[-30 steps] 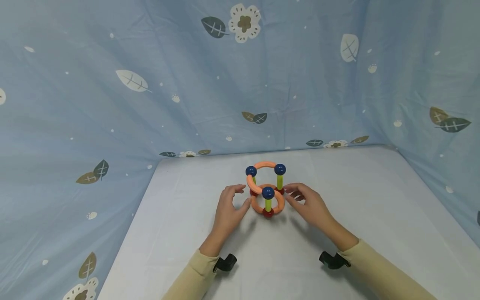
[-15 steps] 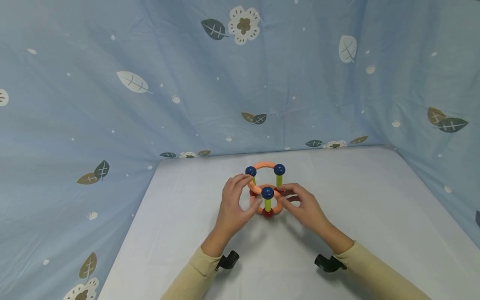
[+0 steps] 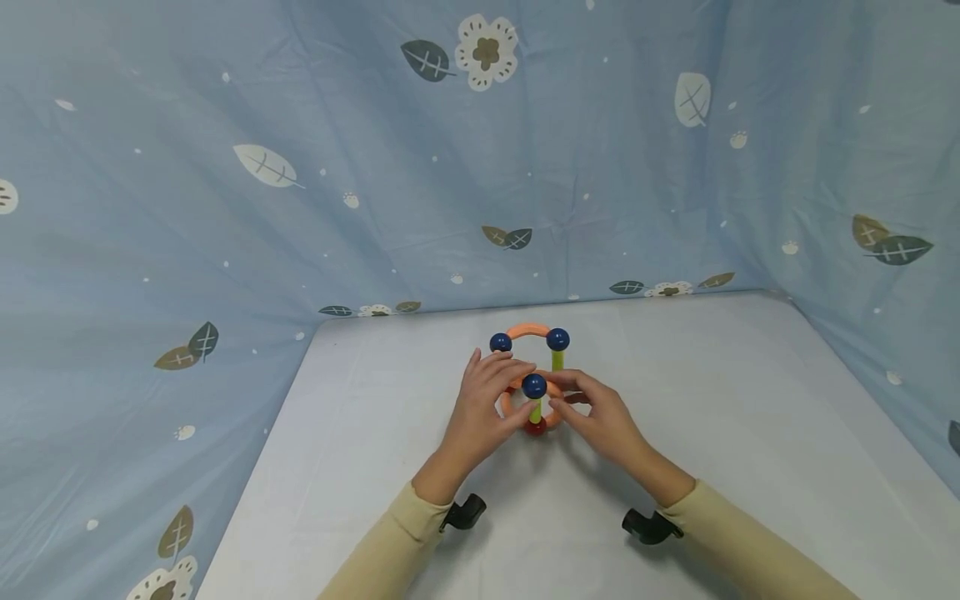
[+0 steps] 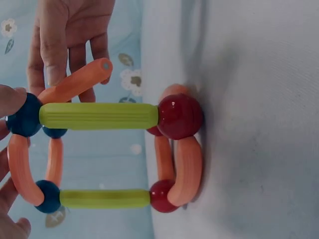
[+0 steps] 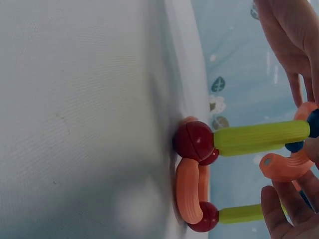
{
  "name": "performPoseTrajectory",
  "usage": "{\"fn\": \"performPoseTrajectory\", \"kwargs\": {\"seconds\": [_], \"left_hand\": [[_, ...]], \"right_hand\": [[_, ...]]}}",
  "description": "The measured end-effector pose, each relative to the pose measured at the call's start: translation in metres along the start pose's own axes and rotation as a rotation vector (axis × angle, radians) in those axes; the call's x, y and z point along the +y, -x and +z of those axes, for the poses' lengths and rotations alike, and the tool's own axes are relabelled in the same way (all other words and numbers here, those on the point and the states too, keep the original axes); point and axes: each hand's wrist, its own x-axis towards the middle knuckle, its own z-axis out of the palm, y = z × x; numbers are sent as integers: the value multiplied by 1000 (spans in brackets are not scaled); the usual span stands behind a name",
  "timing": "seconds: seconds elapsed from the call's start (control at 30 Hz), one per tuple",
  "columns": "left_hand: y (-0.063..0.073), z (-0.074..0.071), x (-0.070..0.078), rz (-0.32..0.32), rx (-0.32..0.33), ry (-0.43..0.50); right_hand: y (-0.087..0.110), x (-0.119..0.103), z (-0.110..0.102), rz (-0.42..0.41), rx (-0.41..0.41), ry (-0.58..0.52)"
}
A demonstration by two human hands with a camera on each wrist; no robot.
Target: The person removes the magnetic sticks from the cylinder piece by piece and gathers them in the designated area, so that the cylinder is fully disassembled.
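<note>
A toy frame of magnetic sticks and balls stands on the table: red balls (image 5: 194,141) and orange curved sticks (image 4: 188,172) at its base, upright green sticks (image 4: 99,115), blue balls (image 3: 558,339) on top. My left hand (image 3: 480,417) holds the near top corner, its thumb against the near blue ball (image 3: 534,386) and its fingers behind. From that ball an orange curved stick (image 5: 284,167) reaches out with one end free. Thumb and fingers of my right hand (image 3: 603,421) pinch this stick. In the head view fingers partly hide the frame's upper left side.
A white cloth covers the table (image 3: 360,400). Blue printed fabric (image 3: 375,167) hangs behind it and at the sides. A black wrist camera (image 3: 465,512) sits under the left cuff and another black wrist camera (image 3: 649,527) under the right cuff.
Both hands have moved inward to the frame. The left fingers have gone over its upper left side to the near blue ball, and the right fingers have taken the loose orange stick.
</note>
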Motion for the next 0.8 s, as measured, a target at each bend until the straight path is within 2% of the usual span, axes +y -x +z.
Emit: {"fn": "performPoseTrajectory", "kwargs": {"seconds": [0.33, 0.8], "left_hand": [[-2, 4, -1, 24, 12, 3], [-5, 6, -3, 56, 14, 46]], "right_hand": [[0, 0, 4, -29, 26, 53], [0, 3, 3, -32, 52, 62]]}}
